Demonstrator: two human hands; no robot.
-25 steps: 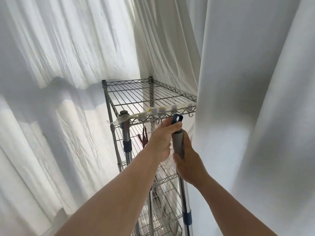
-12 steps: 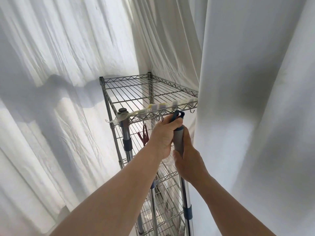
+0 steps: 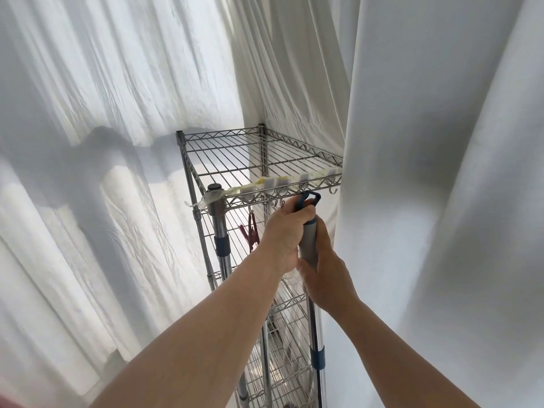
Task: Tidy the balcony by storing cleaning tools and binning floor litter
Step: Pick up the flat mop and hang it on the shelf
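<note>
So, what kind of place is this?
Probably a curtained balcony or utility corner: white curtains lit from behind, a wire shelf rack with hooks, and a long-handled cleaning tool held by both hands.

You've got white, softly creased curtains (image 3: 117, 113) all round, streaked with grey shadow. The wire rack (image 3: 223, 160) gleams silver, a grid of thin chrome lines. Your pole (image 3: 308, 245) shows a grey grip, a dark blue hanging loop (image 3: 309, 198) and blue collar. Red clip (image 3: 252, 231) behind; pale yellow tape (image 3: 265, 184) along the shelf's front edge.

place: home balcony/utility corner | cues: white curtains (image 3: 117, 113) hanging all round, wire rack (image 3: 259, 160) standing w/ hooks, mop pole (image 3: 219, 231) leaning
</note>
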